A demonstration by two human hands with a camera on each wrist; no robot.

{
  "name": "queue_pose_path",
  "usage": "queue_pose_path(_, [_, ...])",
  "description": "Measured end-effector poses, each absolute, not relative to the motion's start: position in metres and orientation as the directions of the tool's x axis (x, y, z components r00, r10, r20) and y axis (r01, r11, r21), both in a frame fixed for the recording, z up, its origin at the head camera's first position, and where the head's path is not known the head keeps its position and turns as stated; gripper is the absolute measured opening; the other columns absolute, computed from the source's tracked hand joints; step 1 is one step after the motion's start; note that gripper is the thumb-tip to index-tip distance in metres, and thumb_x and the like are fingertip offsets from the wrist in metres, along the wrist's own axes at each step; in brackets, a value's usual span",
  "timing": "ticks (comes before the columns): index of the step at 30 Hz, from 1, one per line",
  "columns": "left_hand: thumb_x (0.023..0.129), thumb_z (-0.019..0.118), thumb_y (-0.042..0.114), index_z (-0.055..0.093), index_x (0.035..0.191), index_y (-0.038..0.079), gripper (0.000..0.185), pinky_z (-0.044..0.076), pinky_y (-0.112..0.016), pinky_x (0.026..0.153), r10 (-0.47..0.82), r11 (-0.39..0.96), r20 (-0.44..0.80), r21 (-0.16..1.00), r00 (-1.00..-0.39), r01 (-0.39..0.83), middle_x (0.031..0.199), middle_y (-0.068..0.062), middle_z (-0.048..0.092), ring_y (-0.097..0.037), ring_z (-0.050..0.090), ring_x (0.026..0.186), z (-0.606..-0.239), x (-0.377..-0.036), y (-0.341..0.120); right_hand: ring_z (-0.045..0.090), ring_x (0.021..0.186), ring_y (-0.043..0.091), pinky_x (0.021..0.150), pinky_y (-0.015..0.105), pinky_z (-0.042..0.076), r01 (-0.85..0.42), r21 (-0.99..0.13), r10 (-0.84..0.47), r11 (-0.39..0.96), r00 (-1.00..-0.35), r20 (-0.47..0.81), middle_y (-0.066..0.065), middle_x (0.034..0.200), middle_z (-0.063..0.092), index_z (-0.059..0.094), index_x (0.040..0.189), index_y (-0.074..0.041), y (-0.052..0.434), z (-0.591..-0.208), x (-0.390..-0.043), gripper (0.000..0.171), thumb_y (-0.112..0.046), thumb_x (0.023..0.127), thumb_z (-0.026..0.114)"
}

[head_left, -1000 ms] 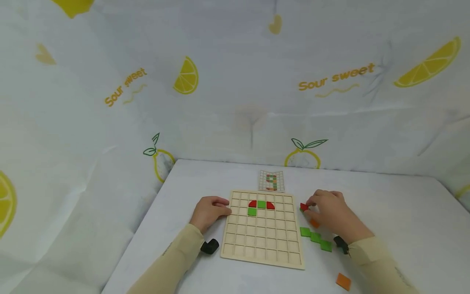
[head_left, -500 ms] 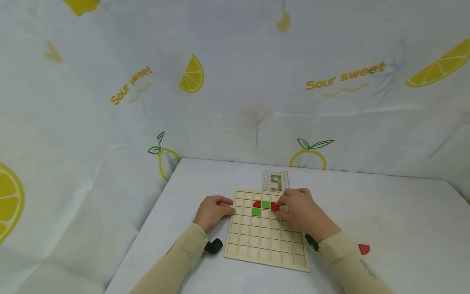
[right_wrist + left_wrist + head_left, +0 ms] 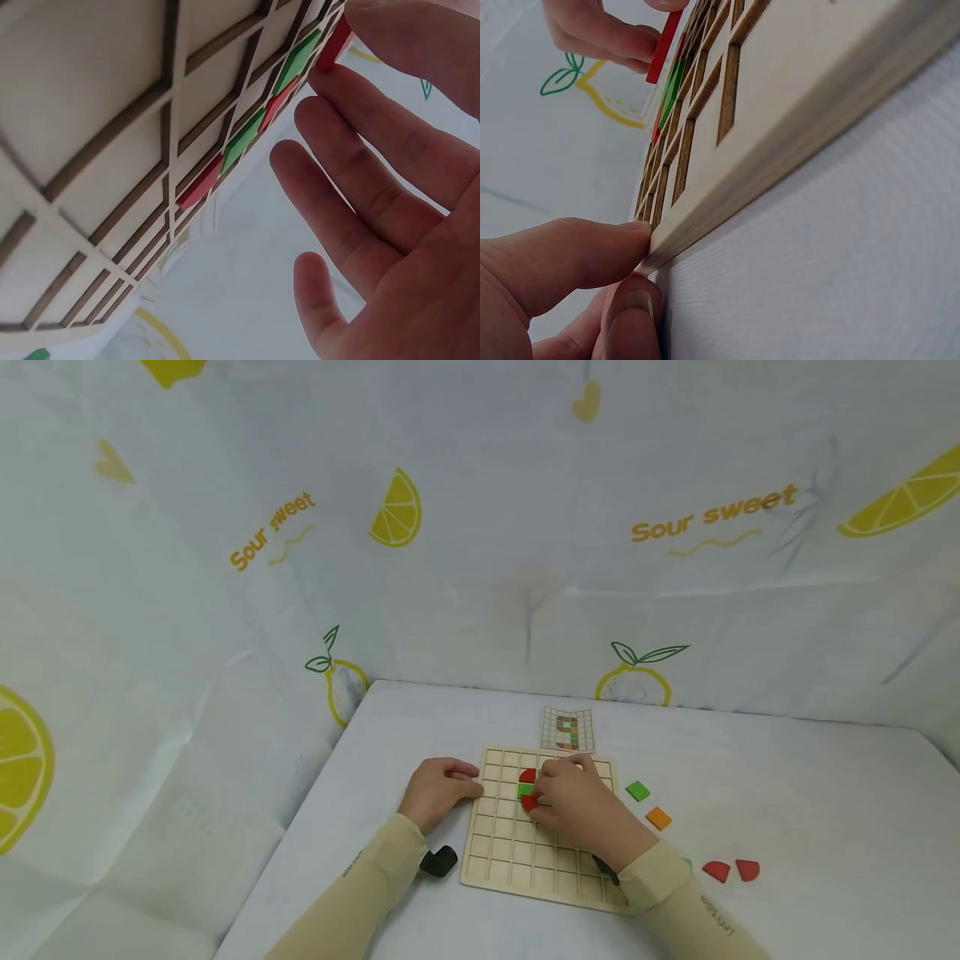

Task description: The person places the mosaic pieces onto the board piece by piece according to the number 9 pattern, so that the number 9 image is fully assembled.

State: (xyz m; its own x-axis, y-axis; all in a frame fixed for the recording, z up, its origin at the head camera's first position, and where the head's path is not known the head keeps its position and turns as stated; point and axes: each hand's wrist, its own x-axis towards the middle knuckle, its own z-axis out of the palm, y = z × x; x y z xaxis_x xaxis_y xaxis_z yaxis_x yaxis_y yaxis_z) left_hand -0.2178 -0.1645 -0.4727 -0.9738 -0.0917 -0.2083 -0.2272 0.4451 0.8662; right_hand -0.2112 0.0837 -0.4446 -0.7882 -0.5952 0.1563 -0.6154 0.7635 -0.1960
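Observation:
A wooden grid board (image 3: 517, 852) lies on the white table. My left hand (image 3: 435, 792) holds its left edge, the thumb on the rim and the fingers curled at the side in the left wrist view. Over the upper part of the board, my right hand (image 3: 581, 806) pinches a red tile (image 3: 529, 803) between thumb and index finger. In the right wrist view this red tile (image 3: 335, 43) stands tilted just off the surface. Two red tiles and two green tiles sit in the grid, among them a green tile (image 3: 298, 56) nearest the held one; my right hand partly covers them in the head view.
A pattern card (image 3: 567, 729) lies behind the board. To the right are a green tile (image 3: 638, 791), an orange tile (image 3: 658, 818) and two red tiles (image 3: 717, 871), with another green one (image 3: 686, 863) partly behind the sleeve. A black wrist device (image 3: 439, 861) sits under the left forearm.
My right hand has carried the red tile from right of the board leftward over it, to below the placed green tile. My left hand has stayed at the board's edge.

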Motion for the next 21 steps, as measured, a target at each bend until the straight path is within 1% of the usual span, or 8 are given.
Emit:
queue_pose_path(8, [0.086,0.091,0.02,0.082,0.11,0.014,0.026,0.055,-0.027,0.077,-0.09,0.462,-0.201,0.859,-0.975,-0.22,0.093,0.0,0.078,-0.014,0.069,0.087,-0.4728,-0.2173,-0.1648,0.068,0.1,0.023,0.111,0.061,0.044,-0.626,-0.143,-0.609,0.767,-0.78,0.143,-0.007,0.088,0.059,0.077,0.086,-0.018,0.0776,-0.4465,-0.2078,0.017,-0.031,0.092,0.087])
queue_pose_path(11, [0.085,0.091,0.02,0.082,0.11,0.014,0.026,0.054,-0.026,0.077,-0.089,0.457,-0.201,0.862,-0.976,-0.219,0.093,-0.001,0.078,-0.015,0.069,0.087,-0.4729,-0.2168,-0.1653,0.067,0.102,0.021,0.112,0.061,0.044,-0.626,-0.124,-0.611,0.77,-0.779,0.137,-0.007,0.088,0.06,0.079,0.089,-0.018,0.0772,-0.4476,-0.2075,0.017,-0.033,0.092,0.086])
queue_pose_path(15, [0.085,0.091,0.02,0.082,0.109,0.014,0.026,0.054,-0.026,0.076,-0.09,0.454,-0.2,0.864,-0.976,-0.219,0.093,-0.001,0.078,-0.015,0.069,0.086,-0.4731,-0.2167,-0.1651,0.065,0.099,0.018,0.113,0.059,0.043,-0.625,-0.117,-0.612,0.771,-0.78,0.135,-0.007,0.089,0.061,0.082,0.093,-0.018,0.077,-0.4479,-0.207,0.017,-0.034,0.092,0.087])
queue_pose_path(21, [0.086,0.091,0.02,0.082,0.109,0.014,0.026,0.054,-0.026,0.075,-0.093,0.459,-0.202,0.861,-0.975,-0.221,0.094,-0.001,0.078,-0.015,0.069,0.087,-0.4718,-0.217,-0.1641,0.065,0.096,0.017,0.113,0.058,0.043,-0.622,-0.112,-0.609,0.775,-0.782,0.133,-0.007,0.089,0.062,0.081,0.093,-0.017,0.0771,-0.4478,-0.2067,0.017,-0.033,0.091,0.088])
